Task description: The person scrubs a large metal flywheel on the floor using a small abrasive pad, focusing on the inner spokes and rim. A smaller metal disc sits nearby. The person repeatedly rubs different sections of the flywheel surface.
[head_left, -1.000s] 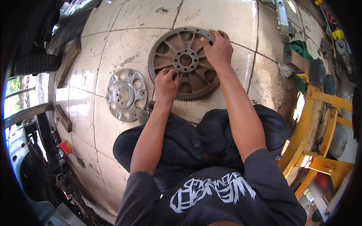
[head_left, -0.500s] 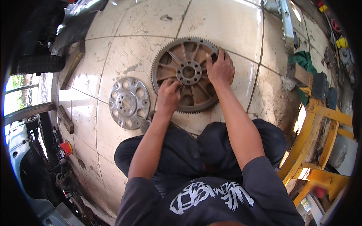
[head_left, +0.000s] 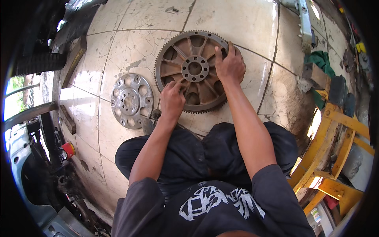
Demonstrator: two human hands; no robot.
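Left hand (head_left: pixel 172 98): easing slightly down and away from the hub (head_left: pixel 186 71) compared with half a second ago; the whole view is shifting a bit too, so I'm not reading much into it.
Left fingers: curling close together over the lower-left spokes; can't tell if they're pinching anything, since the hand is hiding the tips.
Right hand (head_left: pixel 231 71): reaching across the upper-right rim (head_left: pixel 223 93), thumb and fingers spreading well apart; looks like it's touching the metal, but I'm not seeing a firm squeeze.
Toothed wheel (head_left: pixel 177 70): lying on the tile floor (head_left: pixel 225 17) just in front of the crossed legs, spoked face showing, both hands working around it. No obvious turning relative to the floor, tbh.
Silver disc (head_left: pixel 137 102): resting beside the wheel on its left, near it but not looking like it's touching, and nobody's holding it.
Step, my guess: right hand is steadying the rim while the left is feeling around or working near the hub.
Next move, imo: calling for a steady right hand and careful left fingers; any lifting would be needing a proper hold under the rim on both sides, because that thing's looking heavy.
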